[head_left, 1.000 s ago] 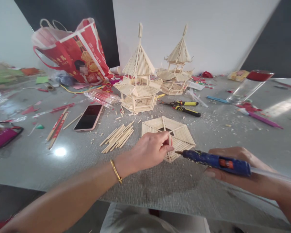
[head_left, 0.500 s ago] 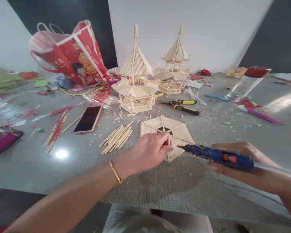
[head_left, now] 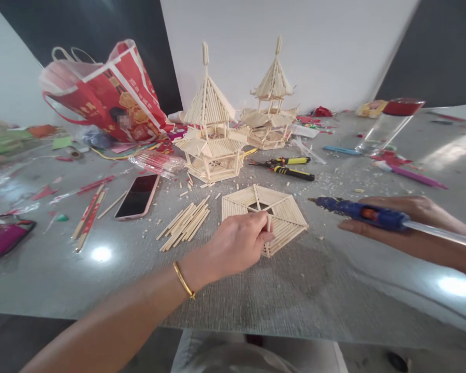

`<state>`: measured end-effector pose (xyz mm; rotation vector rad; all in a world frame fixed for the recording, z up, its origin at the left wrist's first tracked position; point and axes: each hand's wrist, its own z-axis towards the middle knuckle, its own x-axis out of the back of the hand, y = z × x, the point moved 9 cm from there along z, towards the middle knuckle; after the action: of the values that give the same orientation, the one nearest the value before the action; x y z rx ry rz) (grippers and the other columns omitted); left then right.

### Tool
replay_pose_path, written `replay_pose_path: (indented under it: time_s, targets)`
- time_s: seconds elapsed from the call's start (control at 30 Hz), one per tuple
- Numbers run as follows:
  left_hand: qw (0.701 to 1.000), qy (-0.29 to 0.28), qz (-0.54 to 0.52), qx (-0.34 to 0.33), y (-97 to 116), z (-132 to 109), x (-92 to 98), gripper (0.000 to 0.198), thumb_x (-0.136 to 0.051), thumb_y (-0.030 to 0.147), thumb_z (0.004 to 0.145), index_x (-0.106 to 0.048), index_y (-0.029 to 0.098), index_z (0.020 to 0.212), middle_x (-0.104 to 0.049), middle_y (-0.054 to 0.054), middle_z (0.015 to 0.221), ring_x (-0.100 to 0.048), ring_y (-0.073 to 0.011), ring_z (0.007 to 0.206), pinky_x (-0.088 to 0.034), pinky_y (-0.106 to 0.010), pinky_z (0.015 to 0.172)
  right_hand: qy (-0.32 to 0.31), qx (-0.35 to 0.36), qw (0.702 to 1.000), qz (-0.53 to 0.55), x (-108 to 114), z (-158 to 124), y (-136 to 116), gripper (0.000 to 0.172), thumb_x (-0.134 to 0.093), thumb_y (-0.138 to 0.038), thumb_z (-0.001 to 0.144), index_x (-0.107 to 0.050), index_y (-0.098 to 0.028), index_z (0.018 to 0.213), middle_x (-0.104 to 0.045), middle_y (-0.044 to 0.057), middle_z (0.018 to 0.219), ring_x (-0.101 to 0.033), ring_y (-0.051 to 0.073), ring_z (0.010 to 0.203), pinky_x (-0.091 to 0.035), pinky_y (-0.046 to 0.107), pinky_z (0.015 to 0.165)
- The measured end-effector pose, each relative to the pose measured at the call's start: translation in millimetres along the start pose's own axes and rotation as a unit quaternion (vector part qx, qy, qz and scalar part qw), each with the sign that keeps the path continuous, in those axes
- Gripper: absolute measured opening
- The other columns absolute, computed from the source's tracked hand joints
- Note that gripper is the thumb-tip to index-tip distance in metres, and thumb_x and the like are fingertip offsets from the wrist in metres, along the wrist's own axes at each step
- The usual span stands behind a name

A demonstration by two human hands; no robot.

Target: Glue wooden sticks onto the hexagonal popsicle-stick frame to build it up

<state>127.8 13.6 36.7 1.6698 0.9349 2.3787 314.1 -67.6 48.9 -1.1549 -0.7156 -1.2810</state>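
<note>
My left hand [head_left: 243,241] is closed in a pinch around a short wooden stick [head_left: 268,224], held upright over a flat hexagonal stick panel [head_left: 285,228]. The panel lies on the table and has a dark opening near its middle, partly covered by my fingers. To the right, my right hand [head_left: 407,217] grips a blue glue gun [head_left: 357,211] with a clear glue stick out of its back. Its nozzle points left, above the table and apart from the panel. Left of the panel is a loose pile of thin wooden sticks [head_left: 186,223].
Two stick pagodas [head_left: 213,150] [head_left: 274,119] stand at the back, with pliers [head_left: 291,168] in front. A phone [head_left: 137,197] and a red bag [head_left: 112,98] are on the left. A clear jar [head_left: 390,127] and a purple pen [head_left: 415,177] lie to the right among scraps.
My right hand has drawn the glue gun up and right, away from the stick and the panel. My left hand keeps its pinch on the stick. The view has shifted slightly.
</note>
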Motion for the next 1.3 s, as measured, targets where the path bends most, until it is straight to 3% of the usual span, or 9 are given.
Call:
replay_pose_path:
  time_s: [0.23, 0.37, 0.5, 0.67, 0.9, 1.13, 1.2, 1.3]
  targets:
    - [1.0, -0.018, 0.012, 0.004, 3, 2, -1.7, 0.009, -0.045, 0.018, 0.084, -0.05, 0.016, 0.077, -0.06, 0.0, 0.074, -0.053, -0.011, 0.066, -0.039, -0.025, 0.062, -0.062, 0.081, 0.99, -0.095, -45, 23, 47, 0.027, -0.043, -0.046, 0.081, -0.053, -0.021, 0.08, -0.063, 0.008, 0.074, -0.06, 0.022, 0.067, -0.042, 0.032, 0.06]
    - [1.0, -0.015, 0.013, -0.004, 4, 2, -0.9, 0.01, -0.044, 0.017, 0.085, -0.049, 0.016, 0.077, -0.058, 0.0, 0.073, -0.052, -0.0102, 0.066, -0.039, -0.025, 0.063, -0.097, 0.08, 0.982, -0.144, -59, 27, 51, 0.02, -0.04, -0.037, 0.082, -0.048, -0.019, 0.08, -0.061, 0.012, 0.08, -0.06, 0.025, 0.074, -0.043, 0.034, 0.064]
    - [1.0, -0.019, 0.009, -0.007, 5, 1, -1.5, 0.01, -0.042, 0.016, 0.086, -0.047, 0.016, 0.077, -0.057, 0.001, 0.074, -0.052, -0.0101, 0.068, -0.039, -0.024, 0.065, -0.097, 0.098, 0.98, -0.146, -60, 27, 40, 0.016, -0.037, -0.032, 0.084, -0.045, -0.019, 0.081, -0.058, 0.012, 0.081, -0.057, 0.025, 0.074, -0.041, 0.034, 0.063]
    - [1.0, -0.022, 0.015, -0.003, 6, 1, -1.9, 0.011, -0.042, 0.015, 0.086, -0.048, 0.016, 0.076, -0.057, 0.0, 0.074, -0.052, -0.0108, 0.068, -0.039, -0.025, 0.065, -0.112, 0.171, 0.974, -0.093, -62, 39, 25, 0.012, -0.038, -0.028, 0.083, -0.046, -0.019, 0.08, -0.057, 0.012, 0.08, -0.054, 0.022, 0.074, -0.041, 0.034, 0.068]
    - [1.0, -0.017, -0.001, -0.007, 6, 1, -1.1, 0.01, -0.044, 0.018, 0.086, -0.048, 0.016, 0.077, -0.058, 0.001, 0.074, -0.053, -0.0106, 0.069, -0.039, -0.025, 0.065, -0.171, 0.168, 0.97, -0.048, -61, 53, 18, 0.006, -0.043, -0.017, 0.075, -0.046, -0.022, 0.072, -0.056, 0.006, 0.075, -0.053, 0.018, 0.068, -0.04, 0.03, 0.063]
    - [1.0, -0.013, 0.0, -0.004, 4, 0, -1.2, 0.01, -0.045, 0.019, 0.085, -0.049, 0.016, 0.077, -0.058, 0.001, 0.074, -0.053, -0.0104, 0.068, -0.039, -0.025, 0.064, -0.226, 0.161, 0.961, -0.018, -64, 53, 28, 0.008, -0.052, -0.016, 0.07, -0.055, -0.021, 0.075, -0.058, 0.004, 0.076, -0.056, 0.017, 0.07, -0.043, 0.028, 0.064]
    - [1.0, -0.013, 0.007, -0.003, 3, 0, -1.4, 0.01, -0.045, 0.019, 0.085, -0.05, 0.016, 0.077, -0.058, 0.0, 0.074, -0.053, -0.0105, 0.068, -0.039, -0.025, 0.064, -0.226, 0.164, 0.96, -0.016, -64, 55, 34, 0.005, -0.056, -0.021, 0.072, -0.058, -0.021, 0.076, -0.06, 0.004, 0.077, -0.057, 0.018, 0.072, -0.044, 0.03, 0.066]
    - [1.0, -0.014, 0.014, -0.001, 3, 0, -1.9, 0.011, -0.045, 0.019, 0.086, -0.05, 0.016, 0.077, -0.059, 0.0, 0.074, -0.053, -0.0107, 0.068, -0.039, -0.025, 0.064, -0.201, 0.161, 0.966, -0.02, -57, 58, 42, 0.017, -0.059, -0.027, 0.073, -0.062, -0.021, 0.088, -0.063, 0.008, 0.091, -0.059, 0.021, 0.085, -0.044, 0.032, 0.075]
